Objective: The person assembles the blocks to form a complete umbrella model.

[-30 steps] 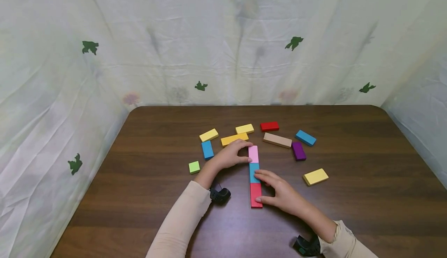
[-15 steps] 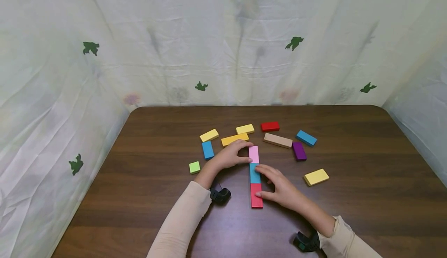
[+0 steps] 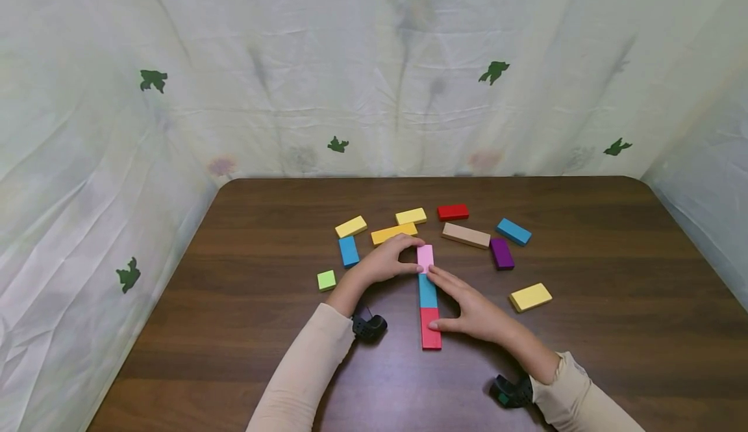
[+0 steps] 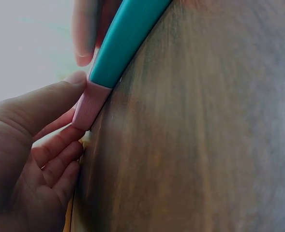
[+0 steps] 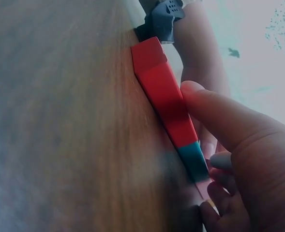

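Note:
Three flat blocks lie end to end in a straight row on the table: pink (image 3: 425, 254) farthest, then blue (image 3: 428, 294), then red (image 3: 431, 339) nearest. My left hand (image 3: 382, 262) pinches the pink block, its index finger at the far end and its thumb by the left edge. In the left wrist view that thumb lies along the upper edge of the pink block (image 4: 90, 107). My right hand (image 3: 476, 312) stretches along the row's right side. Its thumb touches the red block (image 5: 164, 96), while its index fingertip is at the pink and blue joint.
Behind the left hand lie yellow blocks (image 3: 350, 227), an orange block (image 3: 394, 233), a blue one (image 3: 349, 251) and a green one (image 3: 326, 280). To the right are a red (image 3: 452, 212), a tan (image 3: 465, 236), a purple (image 3: 502, 254), another blue (image 3: 513, 231) and a yellow block (image 3: 530, 297).
My right index finger has slid away from me along the row, from the blue block to the pink joint, and the thumb has shifted slightly the same way. The left hand keeps its place.

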Demonstrator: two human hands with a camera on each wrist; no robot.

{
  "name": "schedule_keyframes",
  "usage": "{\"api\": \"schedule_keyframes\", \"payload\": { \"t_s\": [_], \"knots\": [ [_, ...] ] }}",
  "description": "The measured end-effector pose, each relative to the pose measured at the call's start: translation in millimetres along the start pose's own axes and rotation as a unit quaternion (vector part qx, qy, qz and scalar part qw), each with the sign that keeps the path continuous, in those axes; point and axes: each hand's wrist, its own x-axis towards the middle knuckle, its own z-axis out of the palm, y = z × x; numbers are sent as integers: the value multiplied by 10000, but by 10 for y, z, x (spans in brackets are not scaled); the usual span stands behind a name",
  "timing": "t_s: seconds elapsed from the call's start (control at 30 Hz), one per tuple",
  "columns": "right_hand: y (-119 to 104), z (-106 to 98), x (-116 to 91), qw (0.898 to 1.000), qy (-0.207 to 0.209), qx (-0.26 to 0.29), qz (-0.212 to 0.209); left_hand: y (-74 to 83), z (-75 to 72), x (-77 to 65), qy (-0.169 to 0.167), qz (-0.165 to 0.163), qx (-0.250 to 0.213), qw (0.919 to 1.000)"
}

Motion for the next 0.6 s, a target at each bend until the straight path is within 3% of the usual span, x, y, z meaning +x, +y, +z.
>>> {"api": "schedule_keyframes", "payload": {
  "t_s": [0.6],
  "knots": [
    [-3,-16,-10,9996,-209,-66,184,-2,-1,-16,108,75,-103,9999]
  ]
}}
